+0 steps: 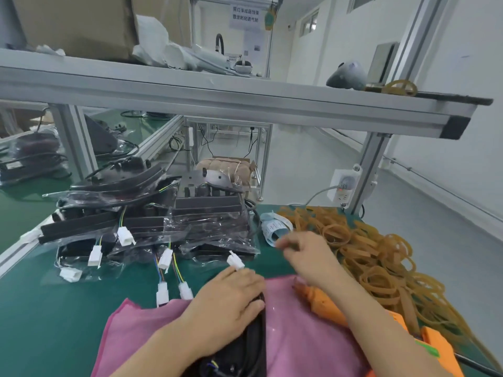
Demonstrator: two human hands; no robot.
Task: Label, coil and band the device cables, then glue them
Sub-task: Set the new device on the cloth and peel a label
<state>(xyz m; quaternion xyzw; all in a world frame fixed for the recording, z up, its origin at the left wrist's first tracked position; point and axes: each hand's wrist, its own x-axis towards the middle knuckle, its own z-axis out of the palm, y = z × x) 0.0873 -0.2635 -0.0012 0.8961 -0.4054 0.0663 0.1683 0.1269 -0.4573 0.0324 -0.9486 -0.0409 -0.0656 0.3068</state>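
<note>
Pink cloth [299, 336] on green bench [54, 308]

Two bare forearms, no sleeves, gloveless.

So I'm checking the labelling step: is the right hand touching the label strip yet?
Touching. The head view shows the right hand with its fingertips on the end of the blue-and-white label strip, with no gap between them; the exact grip is blurred.

Aluminium-framed workbench [375, 159] with green mat [54, 317], white walls [462, 104], pale grey floor [313, 164].
</note>
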